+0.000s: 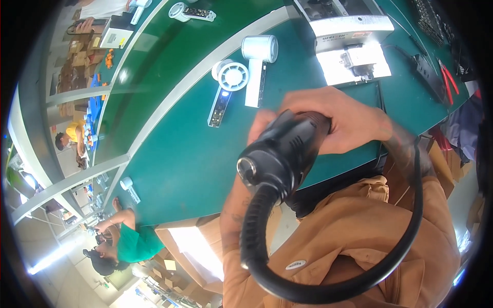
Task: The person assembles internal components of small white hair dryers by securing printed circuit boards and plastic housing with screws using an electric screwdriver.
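Green workbench (pixel 174 154), split by a pale strip (pixel 205 69). Just beside the strip: two white hair dryers (pixel 246 69). Farther right of them: grey machine (pixel 349 31), black power strip (pixel 423 69), red pliers (pixel 449 77).

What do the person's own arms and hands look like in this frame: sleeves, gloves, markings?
Both hands are bare, with no gloves. The right hand leads into a forearm with dark tattoo markings near the wrist. The left hand is mostly hidden; its forearm also carries dark tattoo lines. Neither forearm is covered by a sleeve. No rings or watch can be made out. Below, the person wears loose tan-brown clothing with a small white oval label.
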`<state>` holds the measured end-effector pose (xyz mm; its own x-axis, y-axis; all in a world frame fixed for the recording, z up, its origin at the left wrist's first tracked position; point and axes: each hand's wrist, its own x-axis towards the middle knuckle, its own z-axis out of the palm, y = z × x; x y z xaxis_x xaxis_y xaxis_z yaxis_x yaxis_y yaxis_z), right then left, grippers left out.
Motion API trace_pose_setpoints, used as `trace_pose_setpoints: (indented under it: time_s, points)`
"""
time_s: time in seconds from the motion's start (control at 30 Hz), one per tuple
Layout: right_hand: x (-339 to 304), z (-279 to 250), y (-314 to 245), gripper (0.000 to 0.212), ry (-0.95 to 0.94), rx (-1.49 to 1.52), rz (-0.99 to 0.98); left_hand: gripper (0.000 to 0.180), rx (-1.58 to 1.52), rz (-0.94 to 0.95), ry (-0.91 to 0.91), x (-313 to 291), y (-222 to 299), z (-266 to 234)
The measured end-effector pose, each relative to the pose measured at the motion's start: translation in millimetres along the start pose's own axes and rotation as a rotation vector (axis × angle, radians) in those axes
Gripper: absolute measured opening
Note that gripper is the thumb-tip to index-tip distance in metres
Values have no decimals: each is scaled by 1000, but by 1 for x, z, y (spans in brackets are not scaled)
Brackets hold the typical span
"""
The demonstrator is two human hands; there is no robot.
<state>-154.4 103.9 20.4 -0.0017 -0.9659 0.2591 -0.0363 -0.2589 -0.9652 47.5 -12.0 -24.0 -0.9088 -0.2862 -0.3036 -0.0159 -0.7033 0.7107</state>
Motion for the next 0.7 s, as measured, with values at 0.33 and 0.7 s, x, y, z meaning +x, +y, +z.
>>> trace_pose_setpoints:
  time_s: [0.33,0.7]
  points:
    - [-1,3,-4,42,11,240,204,48,67,-4,-82,1,-2,-11]
    - [0,0,1,42,-2,52,14,34,273,87,101,-1,7,11]
